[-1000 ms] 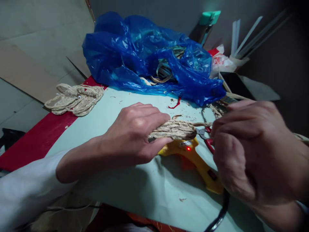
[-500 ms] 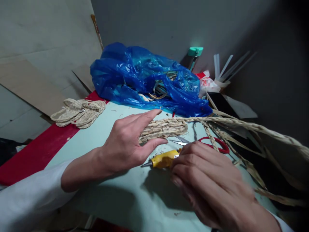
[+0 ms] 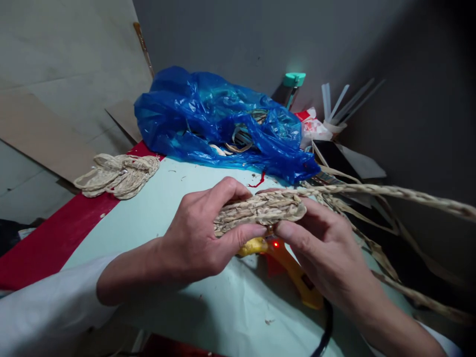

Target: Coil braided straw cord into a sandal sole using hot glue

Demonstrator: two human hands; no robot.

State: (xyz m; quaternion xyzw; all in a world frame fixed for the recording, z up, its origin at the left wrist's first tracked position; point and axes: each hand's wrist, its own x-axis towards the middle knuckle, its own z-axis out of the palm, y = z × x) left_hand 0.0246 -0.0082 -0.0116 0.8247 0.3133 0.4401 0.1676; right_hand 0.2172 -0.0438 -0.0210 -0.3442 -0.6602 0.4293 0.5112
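A flat oval piece of braided straw (image 3: pixel 260 210) is held up over the pale green table sheet (image 3: pixel 156 208). My left hand (image 3: pixel 197 238) grips its left end, thumb below and fingers curled over the top. My right hand (image 3: pixel 323 248) holds its right end, thumb under and fingers behind it. A long straw braid (image 3: pixel 390 192) runs from the piece off to the right. Under the piece lies a yellow glue gun (image 3: pixel 293 270) with a red light lit and a black cord (image 3: pixel 325 327).
A blue plastic bag (image 3: pixel 223 124) with straw strips sits at the back of the table. A finished straw coil (image 3: pixel 117 173) lies on the red mat (image 3: pixel 44 238) at the left. Loose straw strands (image 3: pixel 372 248), white sticks (image 3: pixel 342 104) and a teal-topped object (image 3: pixel 293 82) are at the right.
My right hand let go of the glue gun, which now lies on the table, and moved up to grip the straw piece's right end. My left hand closed round the piece and lifted it.
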